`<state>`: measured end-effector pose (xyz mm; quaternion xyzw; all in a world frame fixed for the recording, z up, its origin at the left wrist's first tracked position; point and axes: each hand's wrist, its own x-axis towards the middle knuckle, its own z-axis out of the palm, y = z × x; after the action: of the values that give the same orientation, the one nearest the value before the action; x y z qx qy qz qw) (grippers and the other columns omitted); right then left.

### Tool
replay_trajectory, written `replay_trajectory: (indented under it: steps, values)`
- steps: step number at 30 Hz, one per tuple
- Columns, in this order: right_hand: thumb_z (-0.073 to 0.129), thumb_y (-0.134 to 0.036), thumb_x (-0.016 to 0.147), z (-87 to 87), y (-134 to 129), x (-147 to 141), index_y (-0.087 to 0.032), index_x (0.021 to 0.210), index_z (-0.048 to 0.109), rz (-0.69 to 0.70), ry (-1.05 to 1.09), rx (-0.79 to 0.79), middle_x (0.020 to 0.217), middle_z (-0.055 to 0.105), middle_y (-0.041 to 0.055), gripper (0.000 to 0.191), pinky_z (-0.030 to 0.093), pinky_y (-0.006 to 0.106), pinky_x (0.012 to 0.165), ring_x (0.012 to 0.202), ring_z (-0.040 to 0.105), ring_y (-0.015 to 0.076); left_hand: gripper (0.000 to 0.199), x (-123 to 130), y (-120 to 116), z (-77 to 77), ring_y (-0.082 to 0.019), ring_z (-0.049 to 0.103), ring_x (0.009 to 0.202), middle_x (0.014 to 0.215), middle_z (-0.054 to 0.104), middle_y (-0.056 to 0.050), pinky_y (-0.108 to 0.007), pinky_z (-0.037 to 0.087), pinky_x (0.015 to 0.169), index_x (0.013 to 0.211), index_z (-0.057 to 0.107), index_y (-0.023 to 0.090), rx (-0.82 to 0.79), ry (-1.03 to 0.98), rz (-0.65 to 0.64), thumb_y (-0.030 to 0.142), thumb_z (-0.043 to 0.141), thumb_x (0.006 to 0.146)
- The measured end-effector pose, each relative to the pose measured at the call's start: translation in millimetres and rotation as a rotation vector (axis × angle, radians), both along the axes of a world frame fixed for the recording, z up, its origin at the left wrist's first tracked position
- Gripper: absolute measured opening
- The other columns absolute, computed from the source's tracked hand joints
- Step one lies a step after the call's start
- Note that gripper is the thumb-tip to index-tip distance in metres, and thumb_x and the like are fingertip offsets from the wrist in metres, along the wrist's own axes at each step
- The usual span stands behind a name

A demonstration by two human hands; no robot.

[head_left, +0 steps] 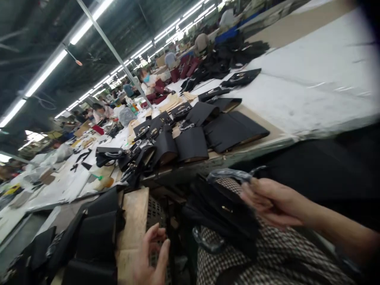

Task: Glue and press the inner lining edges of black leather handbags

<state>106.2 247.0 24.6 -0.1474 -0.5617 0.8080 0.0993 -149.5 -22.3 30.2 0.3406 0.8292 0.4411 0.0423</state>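
A black handbag (225, 213) with a small gold-coloured metal fitting lies on my lap, over checked cloth. Its upper handle (228, 174) is wrapped in clear plastic, and another wrapped handle (209, 241) hangs at the lower side. My right hand (267, 202) is closed at the end of the upper handle, fingers curled and slightly blurred. To the left, my left hand (152, 255) is held up with its fingers apart and nothing in them. It is in front of a brown cardboard piece (133, 221) and a dark perforated crate (156, 213).
Several black bag pieces (191, 144) lie along the edge of the white-topped table (311, 87) ahead. More black bags (96, 233) are stacked at lower left. A yellowish bottle with a green tip (103, 182) lies on the table. Other people work farther back beside dark red pieces (190, 67).
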Motion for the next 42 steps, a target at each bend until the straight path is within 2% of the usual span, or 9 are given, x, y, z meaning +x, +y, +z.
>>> replay_trajectory:
  steps: [7, 12, 18, 21, 24, 27, 32, 35, 42]
  values:
    - [0.051, -0.061, 0.092, 34.5, 21.3, -13.4, -0.017, 0.060, 0.037, 0.274, 0.125, -0.162, 0.055, 0.040, -0.0063, 0.056, 0.017, 0.016, 0.021, 0.026, 0.028, 0.0020, 0.065, -4.0, 103.7, 5.3, -0.029, 0.043, 0.134, 0.145, 0.047, -0.009, -0.046, 0.034, 0.113, 0.141, 0.045, 0.025, -0.110, 0.309, -0.530, 0.028, 0.067, 0.081]
    - [0.055, -0.062, 0.089, 41.2, 43.4, -13.4, -0.015, 0.062, 0.039, 0.417, 0.096, -0.143, 0.058, 0.042, -0.0067, 0.056, 0.022, 0.015, 0.022, 0.027, 0.028, 0.0007, 0.055, 9.0, 156.7, 11.4, -0.023, 0.062, 0.107, 0.116, 0.069, -0.006, -0.033, 0.046, 0.098, 0.130, 0.055, 0.023, -0.237, -0.346, -0.838, 0.026, 0.072, 0.078]
    - [0.060, -0.052, 0.090, 15.9, 79.8, -22.8, -0.018, 0.080, 0.041, 0.078, 0.104, -0.044, 0.065, 0.043, -0.0089, 0.040, 0.027, 0.014, 0.029, 0.030, 0.031, 0.0003, 0.030, 12.1, 176.7, -16.9, -0.017, 0.063, 0.086, 0.089, 0.072, 0.000, -0.022, 0.047, 0.081, 0.098, 0.071, 0.018, -0.163, -0.570, -0.651, 0.033, 0.078, 0.073]
    - [0.059, -0.046, 0.092, 12.0, 84.8, -22.6, -0.016, 0.101, 0.049, -0.283, -0.070, 0.331, 0.087, 0.058, 0.0010, 0.032, 0.040, 0.017, 0.040, 0.052, 0.055, 0.0067, 0.030, 15.0, 182.9, -27.5, -0.016, 0.063, 0.077, 0.079, 0.071, 0.000, -0.021, 0.048, 0.070, 0.091, 0.073, 0.015, -0.165, -0.582, -0.567, 0.039, 0.078, 0.072]
    - [0.053, -0.037, 0.096, 18.3, 71.1, -12.4, -0.016, 0.121, 0.050, -0.586, -0.099, 0.848, 0.118, 0.059, 0.0121, 0.033, 0.053, 0.030, 0.080, 0.099, 0.061, 0.0182, 0.039, 16.4, 186.3, -31.8, -0.020, 0.066, 0.078, 0.084, 0.074, -0.003, -0.025, 0.052, 0.068, 0.094, 0.073, 0.013, -0.130, -0.592, -0.467, 0.044, 0.078, 0.071]
    - [0.050, -0.038, 0.099, 18.8, 44.3, 1.4, -0.020, 0.122, 0.057, -0.305, 0.011, 1.222, 0.123, 0.060, 0.0099, 0.030, 0.042, 0.037, 0.100, 0.116, 0.055, 0.0216, 0.045, 19.0, 187.6, -34.1, -0.024, 0.068, 0.084, 0.086, 0.076, -0.005, -0.028, 0.054, 0.069, 0.100, 0.072, 0.011, -0.101, -0.591, -0.406, 0.044, 0.078, 0.070]
    - [0.049, -0.061, 0.092, 8.7, 8.7, 18.1, -0.017, 0.103, 0.067, 0.201, -0.213, 1.284, 0.107, 0.068, 0.0091, 0.048, 0.046, 0.031, 0.067, 0.079, 0.065, 0.0203, 0.047, 41.2, 185.1, -32.3, -0.026, 0.066, 0.109, 0.111, 0.074, -0.007, -0.038, 0.053, 0.096, 0.113, 0.069, 0.016, -0.017, -0.602, -0.169, 0.040, 0.078, 0.074]
    - [0.039, -0.060, 0.097, 22.8, 4.5, 27.0, -0.017, 0.087, 0.068, 0.204, -0.216, 1.222, 0.099, 0.070, 0.0066, 0.053, 0.041, 0.029, 0.064, 0.074, 0.065, 0.0172, 0.045, 56.4, 175.4, -30.8, -0.028, 0.066, 0.112, 0.114, 0.074, -0.007, -0.042, 0.053, 0.099, 0.111, 0.070, 0.018, 0.007, -0.656, -0.076, 0.039, 0.079, 0.072]
    - [0.043, -0.065, 0.093, 48.0, -4.5, 44.3, -0.012, 0.116, 0.061, 0.061, -0.428, 1.412, 0.088, 0.070, 0.0128, 0.060, 0.034, 0.030, 0.052, 0.067, 0.066, 0.0248, 0.041, 65.5, 149.7, -25.7, -0.034, 0.063, 0.117, 0.106, 0.076, -0.006, -0.051, 0.048, 0.104, 0.103, 0.072, 0.020, -0.087, -0.514, -0.027, 0.046, 0.076, 0.071]
